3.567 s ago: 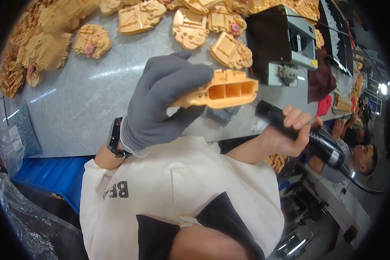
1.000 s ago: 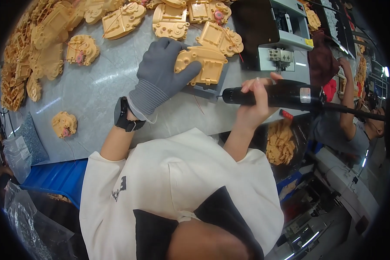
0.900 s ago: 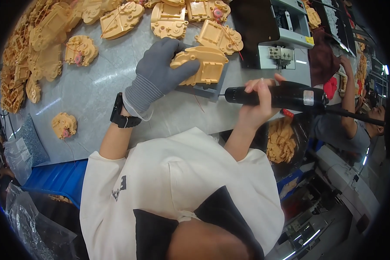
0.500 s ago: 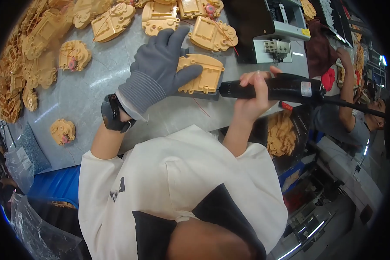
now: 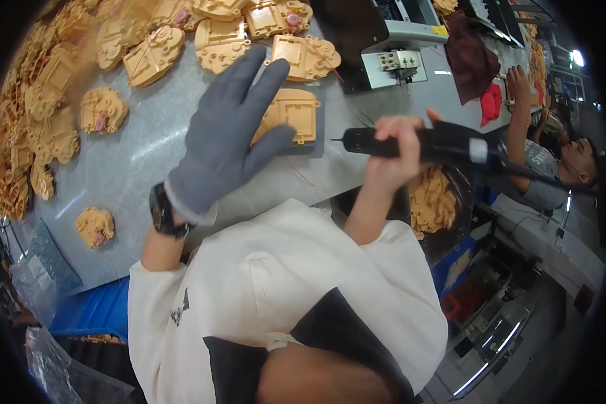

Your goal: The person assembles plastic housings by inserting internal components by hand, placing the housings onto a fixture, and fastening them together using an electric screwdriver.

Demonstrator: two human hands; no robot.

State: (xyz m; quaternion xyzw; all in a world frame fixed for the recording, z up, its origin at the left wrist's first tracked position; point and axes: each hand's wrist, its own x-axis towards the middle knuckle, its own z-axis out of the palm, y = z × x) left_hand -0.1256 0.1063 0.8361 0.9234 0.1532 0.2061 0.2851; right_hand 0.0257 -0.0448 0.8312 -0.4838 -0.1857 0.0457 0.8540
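My left hand (image 5: 225,138), in a grey knit glove, reaches over a yellow plastic housing (image 5: 296,118). Its fingers and thumb are spread, and they cover the housing's left part. The housing lies on a dark flat block (image 5: 318,138) on the table, with a thin red wire below it. My bare right hand (image 5: 398,149) is wrapped round a black electric screwdriver (image 5: 451,143). The thin bit points left, a short way right of the housing and apart from it. A black cable runs from the tool's rear end to the right.
Several yellow housings (image 5: 153,57) lie at the back of the metal table (image 5: 148,141), with a heap (image 5: 13,135) at the far left. A metal device (image 5: 400,64) stands at the back right. Below right is a bin of yellow parts (image 5: 432,202). Another person's hand (image 5: 518,84) is beyond.
The screwdriver has drawn back from the housing's right edge, so its bit now shows. My left hand has shifted left and down, its fingers spread. The whole view has shifted a little.
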